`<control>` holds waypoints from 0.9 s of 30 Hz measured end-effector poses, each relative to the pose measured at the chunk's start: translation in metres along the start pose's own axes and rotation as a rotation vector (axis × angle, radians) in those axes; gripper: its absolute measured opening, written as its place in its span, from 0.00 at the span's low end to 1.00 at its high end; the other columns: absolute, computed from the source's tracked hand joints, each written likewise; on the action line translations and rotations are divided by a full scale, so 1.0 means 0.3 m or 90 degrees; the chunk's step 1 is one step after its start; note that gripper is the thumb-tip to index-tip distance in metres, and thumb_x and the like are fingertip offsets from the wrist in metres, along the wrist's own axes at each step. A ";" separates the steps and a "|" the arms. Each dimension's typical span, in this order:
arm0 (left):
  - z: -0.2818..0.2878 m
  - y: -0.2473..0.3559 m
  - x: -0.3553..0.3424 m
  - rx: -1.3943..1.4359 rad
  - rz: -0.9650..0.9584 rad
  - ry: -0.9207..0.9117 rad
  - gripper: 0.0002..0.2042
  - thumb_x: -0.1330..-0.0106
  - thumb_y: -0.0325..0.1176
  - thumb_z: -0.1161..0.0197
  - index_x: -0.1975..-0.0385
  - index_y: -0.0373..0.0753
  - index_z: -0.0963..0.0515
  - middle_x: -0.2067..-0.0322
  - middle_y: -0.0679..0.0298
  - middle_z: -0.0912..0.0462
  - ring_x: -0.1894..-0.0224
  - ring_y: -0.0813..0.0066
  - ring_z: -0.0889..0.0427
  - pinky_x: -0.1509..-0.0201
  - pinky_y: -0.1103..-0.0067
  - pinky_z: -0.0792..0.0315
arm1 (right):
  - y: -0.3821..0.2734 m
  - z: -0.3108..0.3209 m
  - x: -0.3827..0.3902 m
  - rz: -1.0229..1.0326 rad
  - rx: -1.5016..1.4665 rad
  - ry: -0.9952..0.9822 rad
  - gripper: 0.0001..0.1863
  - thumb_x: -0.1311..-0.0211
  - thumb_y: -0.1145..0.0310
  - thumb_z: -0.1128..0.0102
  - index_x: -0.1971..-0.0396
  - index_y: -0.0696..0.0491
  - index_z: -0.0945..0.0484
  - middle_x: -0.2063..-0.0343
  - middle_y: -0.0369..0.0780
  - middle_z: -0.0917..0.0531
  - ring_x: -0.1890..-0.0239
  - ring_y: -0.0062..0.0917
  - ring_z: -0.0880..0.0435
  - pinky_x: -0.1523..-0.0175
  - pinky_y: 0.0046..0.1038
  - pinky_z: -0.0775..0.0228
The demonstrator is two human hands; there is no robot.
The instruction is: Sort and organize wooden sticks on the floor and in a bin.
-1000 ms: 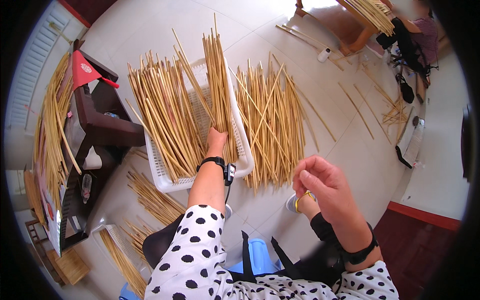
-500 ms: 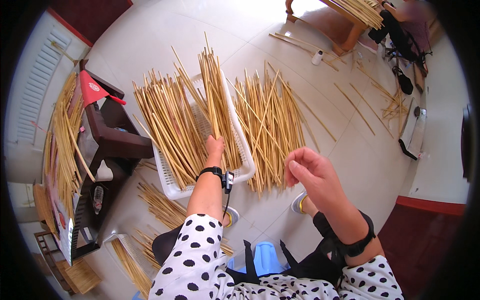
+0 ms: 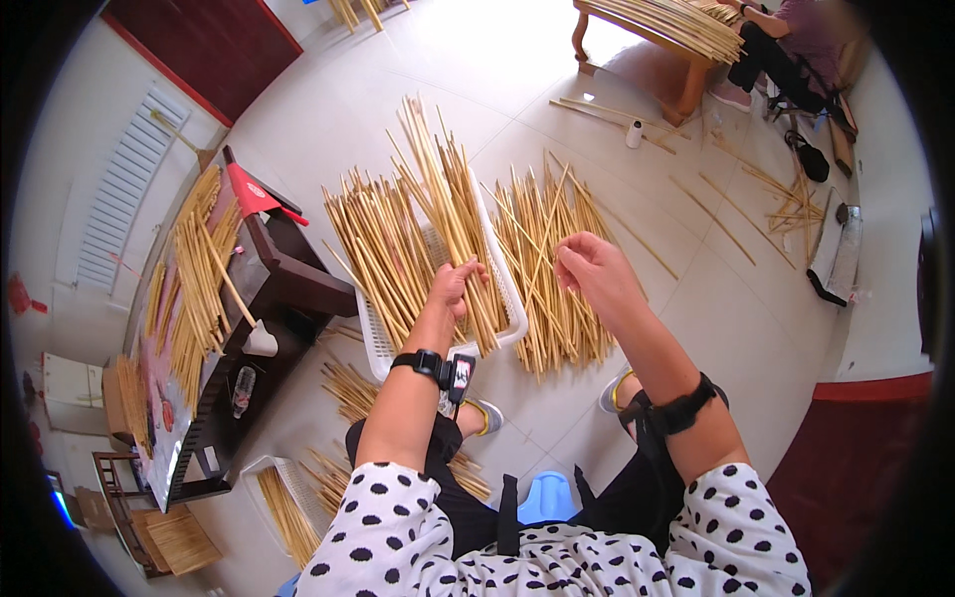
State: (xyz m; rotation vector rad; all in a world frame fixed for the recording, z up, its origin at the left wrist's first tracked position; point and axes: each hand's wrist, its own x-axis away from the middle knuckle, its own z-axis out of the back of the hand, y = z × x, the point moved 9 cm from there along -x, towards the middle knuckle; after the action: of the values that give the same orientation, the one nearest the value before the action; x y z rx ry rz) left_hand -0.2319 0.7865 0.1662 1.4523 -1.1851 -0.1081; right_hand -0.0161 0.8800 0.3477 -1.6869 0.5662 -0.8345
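A basket stands on the floor before the person, sticks in its left side, the left hand over its near part. A stick pile lies just right of it. To the left, a table bears further sticks. Farther off, at right, a second table carries others, a co-worker beside it.

Premises appear domestic, used as workshop: red door between ten and eleven o'clock, curved-leg table bearing sticks at one.
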 end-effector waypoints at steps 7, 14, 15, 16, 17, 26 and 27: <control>-0.413 0.125 0.498 0.108 0.029 -0.381 0.10 0.37 0.31 0.45 0.58 0.37 0.32 0.71 0.62 0.24 0.70 0.70 0.22 0.64 0.76 0.24 | 0.050 -0.019 0.000 -0.059 -0.111 -0.035 0.12 0.38 0.64 0.50 0.60 0.55 0.28 0.70 0.38 0.23 0.70 0.17 0.24 0.69 0.15 0.34; -0.474 0.012 0.605 -0.035 0.083 -0.320 0.13 0.41 0.27 0.42 0.57 0.35 0.32 0.69 0.58 0.21 0.65 0.67 0.20 0.61 0.75 0.24 | 0.037 -0.111 -0.013 0.016 -0.281 -0.152 0.20 0.39 0.61 0.47 0.52 0.56 0.34 0.62 0.41 0.23 0.60 0.25 0.22 0.59 0.28 0.26; -0.469 0.002 0.610 -0.020 0.072 -0.300 0.13 0.40 0.27 0.43 0.56 0.33 0.31 0.66 0.58 0.22 0.64 0.68 0.20 0.60 0.75 0.25 | 0.049 -0.123 -0.010 -0.008 -0.311 -0.164 0.19 0.38 0.61 0.48 0.52 0.57 0.34 0.62 0.42 0.23 0.59 0.27 0.22 0.59 0.29 0.25; -0.468 0.004 0.613 -0.016 0.078 -0.300 0.13 0.40 0.27 0.43 0.56 0.33 0.31 0.66 0.58 0.22 0.64 0.68 0.20 0.60 0.75 0.25 | 0.056 -0.135 -0.008 -0.032 -0.340 -0.176 0.19 0.37 0.62 0.50 0.52 0.58 0.34 0.61 0.43 0.23 0.59 0.28 0.22 0.60 0.30 0.25; -0.460 0.011 0.611 -0.007 0.085 -0.277 0.13 0.39 0.27 0.44 0.56 0.33 0.32 0.64 0.57 0.22 0.63 0.68 0.21 0.58 0.75 0.25 | 0.054 -0.140 -0.009 -0.037 -0.339 -0.173 0.19 0.37 0.62 0.50 0.52 0.58 0.34 0.61 0.43 0.23 0.59 0.28 0.22 0.60 0.30 0.25; -0.468 0.044 0.563 0.036 0.100 -0.322 0.14 0.36 0.30 0.49 0.52 0.33 0.33 0.61 0.56 0.23 0.59 0.67 0.21 0.56 0.74 0.26 | 0.012 -0.124 -0.042 -0.093 -0.386 -0.158 0.18 0.35 0.64 0.55 0.51 0.60 0.36 0.58 0.46 0.24 0.55 0.35 0.22 0.53 0.36 0.26; -0.469 0.042 0.566 0.042 0.116 -0.338 0.14 0.35 0.31 0.49 0.52 0.34 0.33 0.60 0.56 0.23 0.59 0.67 0.21 0.56 0.74 0.26 | 0.008 -0.125 -0.041 -0.099 -0.402 -0.147 0.15 0.35 0.65 0.54 0.54 0.60 0.34 0.60 0.45 0.23 0.59 0.32 0.21 0.56 0.33 0.25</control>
State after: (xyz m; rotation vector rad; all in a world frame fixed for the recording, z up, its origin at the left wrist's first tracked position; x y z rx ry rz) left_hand -0.0655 0.7691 0.3103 1.4059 -1.7598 -0.3464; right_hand -0.0527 0.8651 0.3474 -2.3923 0.5777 -0.5828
